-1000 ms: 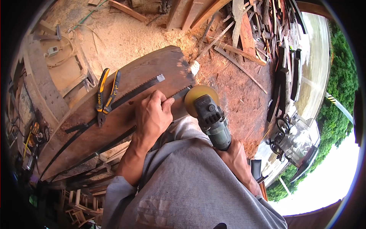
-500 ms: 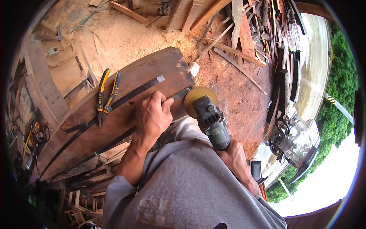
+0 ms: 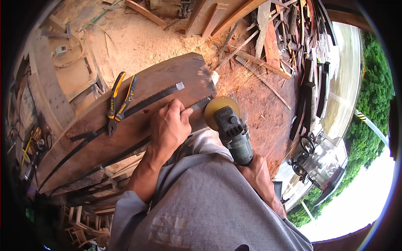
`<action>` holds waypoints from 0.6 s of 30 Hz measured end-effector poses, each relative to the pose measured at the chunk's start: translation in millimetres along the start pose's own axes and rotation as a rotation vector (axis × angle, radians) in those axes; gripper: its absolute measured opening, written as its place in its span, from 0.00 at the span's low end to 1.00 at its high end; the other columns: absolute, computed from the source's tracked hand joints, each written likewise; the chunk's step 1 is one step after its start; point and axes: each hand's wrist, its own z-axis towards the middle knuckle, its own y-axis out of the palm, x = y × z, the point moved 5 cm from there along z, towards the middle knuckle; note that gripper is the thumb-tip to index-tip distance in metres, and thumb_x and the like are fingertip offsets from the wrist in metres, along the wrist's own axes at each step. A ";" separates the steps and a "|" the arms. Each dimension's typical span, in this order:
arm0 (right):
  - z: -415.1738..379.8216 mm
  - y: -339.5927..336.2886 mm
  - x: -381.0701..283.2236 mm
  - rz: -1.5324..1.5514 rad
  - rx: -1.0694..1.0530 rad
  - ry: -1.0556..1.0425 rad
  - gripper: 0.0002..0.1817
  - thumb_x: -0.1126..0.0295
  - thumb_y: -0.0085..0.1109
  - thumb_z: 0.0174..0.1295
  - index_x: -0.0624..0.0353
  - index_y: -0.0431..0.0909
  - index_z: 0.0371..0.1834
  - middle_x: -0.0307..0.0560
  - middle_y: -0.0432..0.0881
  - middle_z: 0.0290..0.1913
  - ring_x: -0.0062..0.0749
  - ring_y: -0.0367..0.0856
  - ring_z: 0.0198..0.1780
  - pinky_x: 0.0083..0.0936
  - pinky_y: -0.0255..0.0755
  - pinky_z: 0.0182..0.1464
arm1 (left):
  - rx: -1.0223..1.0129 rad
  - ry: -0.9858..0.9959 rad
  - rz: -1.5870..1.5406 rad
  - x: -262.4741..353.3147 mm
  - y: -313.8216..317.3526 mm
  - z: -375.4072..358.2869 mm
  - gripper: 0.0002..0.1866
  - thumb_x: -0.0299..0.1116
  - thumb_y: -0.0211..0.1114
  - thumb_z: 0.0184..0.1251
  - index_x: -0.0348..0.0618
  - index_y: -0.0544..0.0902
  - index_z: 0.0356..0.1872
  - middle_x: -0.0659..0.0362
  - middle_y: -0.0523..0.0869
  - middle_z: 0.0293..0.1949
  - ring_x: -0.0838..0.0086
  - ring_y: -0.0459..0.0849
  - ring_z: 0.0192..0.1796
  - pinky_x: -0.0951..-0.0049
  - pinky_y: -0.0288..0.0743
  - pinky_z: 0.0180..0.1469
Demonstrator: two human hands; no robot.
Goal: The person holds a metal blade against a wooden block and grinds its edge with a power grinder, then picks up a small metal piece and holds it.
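Observation:
My left hand [image 3: 171,123] pinches a toothed saw blade [image 3: 202,103] between thumb and fingers, against a dark wooden plank [image 3: 176,69]. The blade's end reaches the yellowish disc [image 3: 212,117] of an angle grinder [image 3: 238,144]. Around the grinder's rear body my right hand [image 3: 257,171] is closed. Another length of toothed blade [image 3: 155,99], pale at its tip, lies along the plank. Yellow-and-black pliers [image 3: 114,96] rest over that blade, handles pointing away from me. My left palm and fingers hide part of the held blade.
Sawdust [image 3: 142,42] covers the ground beyond the plank. Scrap wood strips [image 3: 289,33] are heaped at the upper right, with dark timber pieces [image 3: 309,96] below. A vehicle with a clear windshield [image 3: 326,157] stands at the right. More tools [image 3: 37,140] sit at far left.
Orange spark streaks now show beyond the disc. The view has shifted slightly; both hands keep nearly the same hold on the blade and grinder.

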 end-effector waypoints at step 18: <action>52.5 10.3 -47.0 -0.163 -0.015 -0.021 0.23 0.65 0.71 0.57 0.75 0.82 0.47 0.71 0.88 0.36 0.54 0.92 0.42 0.43 0.82 0.45 | -0.084 -0.072 -0.002 -1.2 1.7 0.3 0.09 0.33 0.70 0.66 0.38 0.80 0.35 0.45 0.88 0.35 0.46 0.88 0.38 0.51 0.82 0.42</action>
